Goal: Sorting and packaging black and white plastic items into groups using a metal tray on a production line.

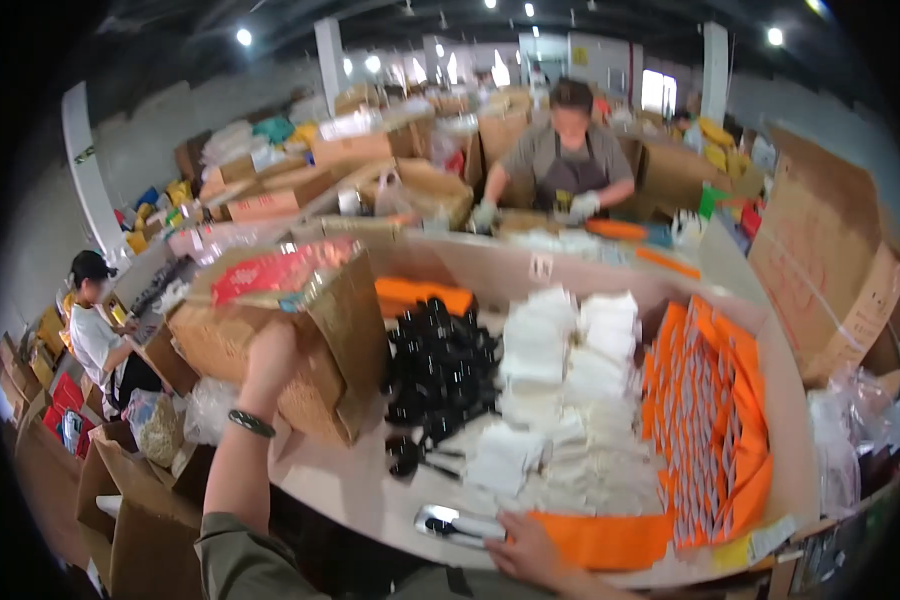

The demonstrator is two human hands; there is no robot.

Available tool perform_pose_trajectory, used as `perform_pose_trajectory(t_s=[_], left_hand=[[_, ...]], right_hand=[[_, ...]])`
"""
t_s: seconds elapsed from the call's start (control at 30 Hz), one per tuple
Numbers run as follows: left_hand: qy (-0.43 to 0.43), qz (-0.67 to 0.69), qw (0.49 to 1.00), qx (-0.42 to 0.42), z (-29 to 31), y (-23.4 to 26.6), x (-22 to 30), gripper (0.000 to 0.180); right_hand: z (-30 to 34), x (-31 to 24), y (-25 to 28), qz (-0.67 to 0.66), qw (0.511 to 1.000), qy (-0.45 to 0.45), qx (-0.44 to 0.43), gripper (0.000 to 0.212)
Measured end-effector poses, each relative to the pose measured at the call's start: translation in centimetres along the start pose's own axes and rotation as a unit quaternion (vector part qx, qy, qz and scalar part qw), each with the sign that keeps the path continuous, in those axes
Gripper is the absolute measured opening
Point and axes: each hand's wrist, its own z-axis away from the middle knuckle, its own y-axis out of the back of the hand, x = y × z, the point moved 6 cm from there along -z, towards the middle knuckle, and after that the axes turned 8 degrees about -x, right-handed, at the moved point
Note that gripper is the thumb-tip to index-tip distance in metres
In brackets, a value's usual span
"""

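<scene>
My left hand [278,335] is at the front of a brown cardboard box [345,335] with red plastic packaging [280,270] on top; its fingers are hidden. A dark bracelet rings that wrist. At the table's near edge, my right hand [525,548] grips the end of a shiny clear packet [458,524] with something black inside. Beside these fingers lies a flat orange strip [605,540]. Beyond it are heaps of glossy black spoon-like pieces [440,365], folded white pieces [545,345] and overlapping orange-and-grey strips [705,420].
The table has a raised pale rim [530,262]. Across it a person [575,160] in gloves works at another table. A second person [100,330] is at the left. Open cartons [140,520] stand lower left; a tall carton [820,260] and clear plastic bags [850,430] are right.
</scene>
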Motion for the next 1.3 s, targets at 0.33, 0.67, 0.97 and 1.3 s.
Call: perform_pose_trajectory(t_s=[0.33, 0.67, 0.97, 1.3], left_hand=[[0.172, 0.589, 0.78, 0.118, 19.1, -10.3, -4.6, 0.017], [-0.093, 0.42, 0.833, -0.347, 21.1, -16.3, 11.2, 0.013], [-0.066, 0.376, 0.893, -0.239, 22.4, -17.5, 17.9, 0.037], [-0.332, 0.221, 0.907, -0.137, 25.1, -11.3, 19.2, 0.082]], right_hand=[[-0.6, 1.1, 2.1, -0.093, 0.993, -0.053, -0.057, 0.041], [-0.3, 0.0, 2.1, 0.036, 0.992, -0.089, -0.084, 0.044], [-1.7, -0.1, 2.0, 0.031, 0.985, -0.148, -0.084, 0.047], [-2.2, -2.9, 3.4, 0.04, 0.997, -0.04, 0.057, 0.026]])
